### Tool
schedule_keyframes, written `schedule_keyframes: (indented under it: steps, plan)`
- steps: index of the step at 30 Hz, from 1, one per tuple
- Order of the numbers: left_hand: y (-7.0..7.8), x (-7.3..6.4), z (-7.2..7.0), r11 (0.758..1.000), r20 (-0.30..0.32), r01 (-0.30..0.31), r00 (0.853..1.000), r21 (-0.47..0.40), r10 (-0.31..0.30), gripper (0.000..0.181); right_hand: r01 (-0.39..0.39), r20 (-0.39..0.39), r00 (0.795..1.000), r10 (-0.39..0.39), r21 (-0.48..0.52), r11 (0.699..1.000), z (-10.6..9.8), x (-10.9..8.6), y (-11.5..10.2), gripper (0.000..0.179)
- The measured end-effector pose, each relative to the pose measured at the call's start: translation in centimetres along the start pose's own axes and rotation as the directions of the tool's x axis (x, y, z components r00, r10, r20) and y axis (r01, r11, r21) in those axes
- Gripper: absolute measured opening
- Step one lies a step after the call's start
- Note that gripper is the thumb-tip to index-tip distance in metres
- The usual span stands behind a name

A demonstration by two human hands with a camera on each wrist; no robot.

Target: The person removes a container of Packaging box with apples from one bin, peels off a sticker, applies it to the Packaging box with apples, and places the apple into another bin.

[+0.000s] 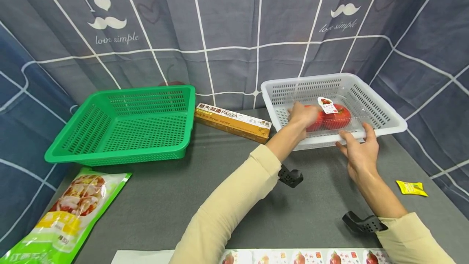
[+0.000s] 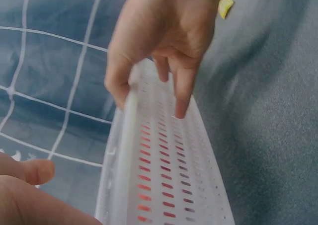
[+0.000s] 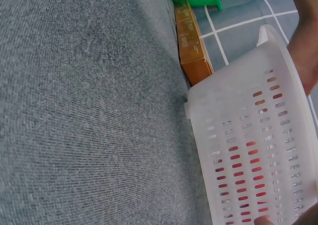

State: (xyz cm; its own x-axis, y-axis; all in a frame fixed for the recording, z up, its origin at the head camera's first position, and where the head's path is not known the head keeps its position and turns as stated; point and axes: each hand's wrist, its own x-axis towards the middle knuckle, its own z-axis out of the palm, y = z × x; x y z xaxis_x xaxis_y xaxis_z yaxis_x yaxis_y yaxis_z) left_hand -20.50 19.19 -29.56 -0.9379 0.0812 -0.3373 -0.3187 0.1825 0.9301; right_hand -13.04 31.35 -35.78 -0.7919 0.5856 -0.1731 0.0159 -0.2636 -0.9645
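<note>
A white perforated plastic basket (image 1: pixel 393 123) sits at the back right. Inside it lies a clear plastic pack of red tomatoes (image 1: pixel 338 119) with a white label on top. My left hand (image 1: pixel 304 115) reaches into the basket, over the left end of the pack; its fingers are blurred and partly hidden, so I cannot tell whether they grip the pack. In the left wrist view its thumb (image 2: pixel 39 171) sticks out beside the basket rim. My right hand (image 1: pixel 360 150) pinches the front rim near the right corner, with fingers on both sides of the basket wall (image 2: pixel 164 155).
Left of the white basket is a brown pasta box (image 1: pixel 234 123), then a green basket (image 1: pixel 176 150). A green and white food bag (image 1: pixel 73 211) lies at front left. A small yellow packet (image 1: pixel 412 188) rests at right. A printed strip (image 1: pixel 307 256) runs along the front edge.
</note>
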Motion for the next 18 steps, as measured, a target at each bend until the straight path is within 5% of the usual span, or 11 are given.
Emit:
schedule_keyframes:
  steps: [5, 9, 13, 16, 18]
  plan:
    - [-0.3, -0.6, -1.9, 0.973, 0.074, -0.059, 0.994, -0.224, 0.077, 0.074, 0.002, -0.006, 1.0, -0.002, -0.017, 1.0, -0.2, 0.0, -0.1, 0.078]
    - [-0.6, -1.3, -4.4, 0.959, 0.091, -0.172, 0.976, -0.226, 0.196, 0.066, -0.005, 0.019, 1.0, 0.005, -0.002, 1.0, -0.1, 0.1, -0.2, 0.08]
    - [-1.3, -2.2, -8.6, 0.937, 0.179, -0.327, 0.921, -0.122, 0.345, 0.061, -0.017, 0.055, 0.998, 0.018, -0.013, 1.0, 0.2, 0.1, -0.2, 0.082]
    - [-2.3, -2.7, -12.3, 0.897, 0.219, -0.442, 0.873, -0.017, 0.435, 0.061, -0.021, 0.1, 0.995, 0.026, -0.052, 0.998, 0.2, -0.1, -0.2, 0.083]
    - [-3.1, -3.2, -14.8, 0.869, 0.228, -0.491, 0.854, 0.058, 0.468, 0.061, -0.023, 0.137, 0.99, 0.036, -0.089, 0.996, -0.1, -0.6, -0.3, 0.082]
